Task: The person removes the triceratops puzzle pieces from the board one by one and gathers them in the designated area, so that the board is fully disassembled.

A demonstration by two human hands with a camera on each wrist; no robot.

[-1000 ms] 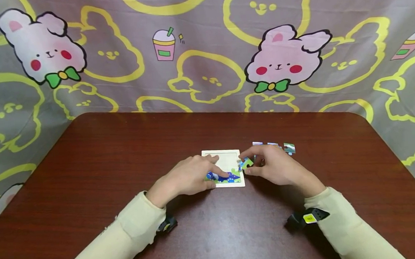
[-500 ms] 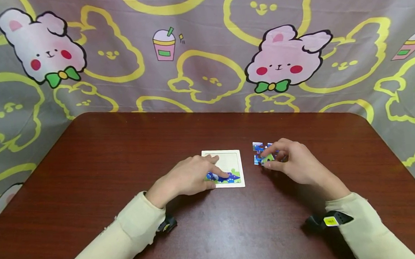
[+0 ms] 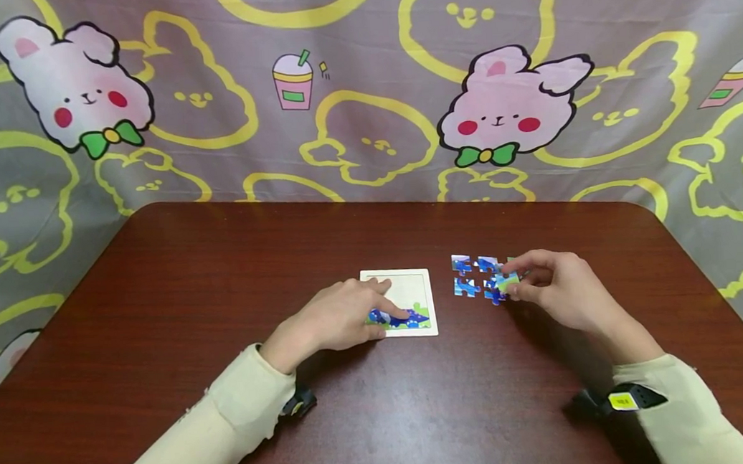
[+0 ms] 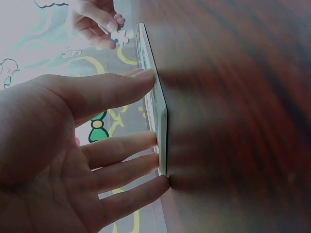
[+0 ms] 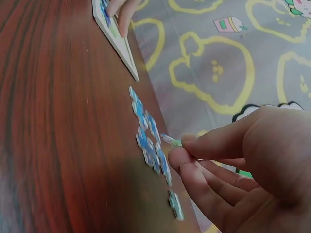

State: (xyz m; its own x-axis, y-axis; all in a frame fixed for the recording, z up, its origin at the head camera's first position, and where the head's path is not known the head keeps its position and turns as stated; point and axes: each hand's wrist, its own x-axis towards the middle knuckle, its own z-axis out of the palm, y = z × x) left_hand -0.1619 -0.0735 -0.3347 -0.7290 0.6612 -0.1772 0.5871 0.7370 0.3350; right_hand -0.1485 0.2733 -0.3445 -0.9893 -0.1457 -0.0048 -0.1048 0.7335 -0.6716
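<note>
A jigsaw puzzle piece (image 3: 508, 282), green and blue, is pinched between thumb and fingertips of my right hand (image 3: 563, 287). It hovers just above several loose pieces (image 3: 466, 287) on the table. In the right wrist view the held piece (image 5: 171, 140) is seen almost edge-on. My left hand (image 3: 341, 313) rests on the white puzzle frame (image 3: 432, 307) with its fingers extended. Along the frame's lower part lie fitted pieces (image 3: 419, 316) in blue and green; the upper part shows bare backing. The left wrist view shows fingertips touching the edge of the frame (image 4: 162, 126).
The brown wooden table (image 3: 250, 248) spreads around both hands. Behind it hangs a patterned curtain (image 3: 360, 67) with cartoon bunnies and yellow outlines. Each wrist carries a black strap, such as the right wrist strap (image 3: 638, 396).
My right hand has carried the pinched puzzle piece rightward from the frame's right edge to over the loose pieces, uncovering several of them. My left hand has stayed on the frame.
</note>
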